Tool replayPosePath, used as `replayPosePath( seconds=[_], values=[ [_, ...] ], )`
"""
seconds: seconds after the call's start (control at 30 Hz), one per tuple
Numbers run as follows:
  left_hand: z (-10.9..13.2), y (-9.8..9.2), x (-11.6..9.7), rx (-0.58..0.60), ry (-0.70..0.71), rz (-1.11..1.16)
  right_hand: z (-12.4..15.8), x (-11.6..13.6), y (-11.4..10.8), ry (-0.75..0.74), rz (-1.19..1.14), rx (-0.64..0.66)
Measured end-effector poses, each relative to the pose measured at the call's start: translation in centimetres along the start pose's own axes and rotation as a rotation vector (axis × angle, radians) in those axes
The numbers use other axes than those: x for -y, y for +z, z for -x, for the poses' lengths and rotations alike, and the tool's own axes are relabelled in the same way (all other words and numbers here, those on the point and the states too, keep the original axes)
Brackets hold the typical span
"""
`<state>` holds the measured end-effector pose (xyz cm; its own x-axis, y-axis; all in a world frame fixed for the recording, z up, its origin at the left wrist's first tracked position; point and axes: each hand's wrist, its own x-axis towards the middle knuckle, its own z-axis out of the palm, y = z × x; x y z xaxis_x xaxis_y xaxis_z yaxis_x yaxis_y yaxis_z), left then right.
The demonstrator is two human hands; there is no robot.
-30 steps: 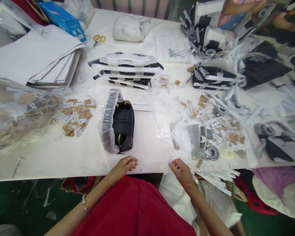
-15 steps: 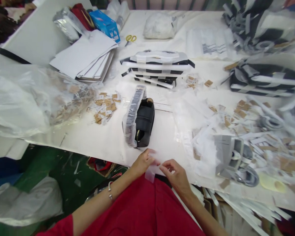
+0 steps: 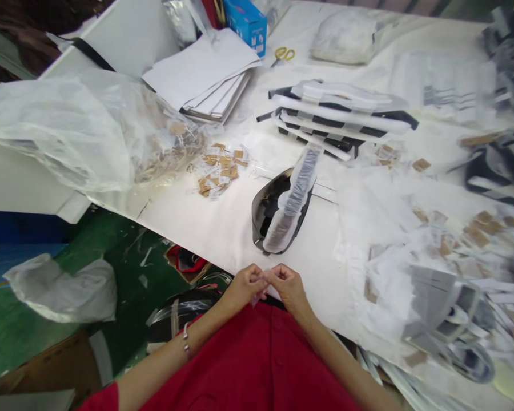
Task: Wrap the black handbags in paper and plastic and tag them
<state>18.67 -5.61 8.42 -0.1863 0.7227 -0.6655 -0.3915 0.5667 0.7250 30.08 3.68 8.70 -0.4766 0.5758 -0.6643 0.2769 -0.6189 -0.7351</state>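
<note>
My left hand (image 3: 245,283) and my right hand (image 3: 288,284) meet at the near edge of the white table (image 3: 223,228), fingers pinched together on a small clear plastic piece (image 3: 260,294) between them. Just beyond them lies a black bag (image 3: 268,208) with its strap wrapped in white foam (image 3: 293,197). Past the bag lies a stack of flat black-and-white wrapped pieces (image 3: 340,114).
A large clear plastic bag of brown tags (image 3: 94,128) lies at the left, loose tags (image 3: 220,165) beside it. White sheets (image 3: 209,71), a blue box (image 3: 246,20) and yellow scissors (image 3: 285,54) sit at the back. Paper scraps and tags (image 3: 445,262) clutter the right.
My hands have come together at the table edge and closed on the small clear piece. The view has swung left, and the black bag now lies tipped over.
</note>
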Motion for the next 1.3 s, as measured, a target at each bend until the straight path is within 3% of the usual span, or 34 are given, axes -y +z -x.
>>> replayPosePath(
  seconds=[0.27, 0.4, 0.53, 0.7, 0.87, 1.3],
  values=[
    [1.2, -4.7, 0.0, -0.138, 0.018, -0.048, -1.4, -0.5, 1.8, -0.141, -0.037, -0.289],
    [1.3, -6.1, -0.1, -0.141, 0.05, -0.056, -2.0, -0.5, 2.7, -0.138, 0.01, -0.286],
    [1.8, -7.7, -0.2, -0.165, 0.043, -0.148, -0.8, -0.5, 3.4, -0.127, 0.039, -0.24],
    [2.6, -9.5, 0.4, -0.186, 0.065, -0.312, 2.0, 0.1, 4.6, -0.047, -0.235, -0.147],
    [3.2, -10.3, 0.9, -0.1, 0.053, -0.318, 2.6, 0.8, 5.6, -0.075, -0.391, -0.188],
    [3.0, -10.1, 1.4, 0.017, 0.075, -0.26, 2.2, -0.4, 5.4, -0.087, -0.231, -0.193]
  ],
)
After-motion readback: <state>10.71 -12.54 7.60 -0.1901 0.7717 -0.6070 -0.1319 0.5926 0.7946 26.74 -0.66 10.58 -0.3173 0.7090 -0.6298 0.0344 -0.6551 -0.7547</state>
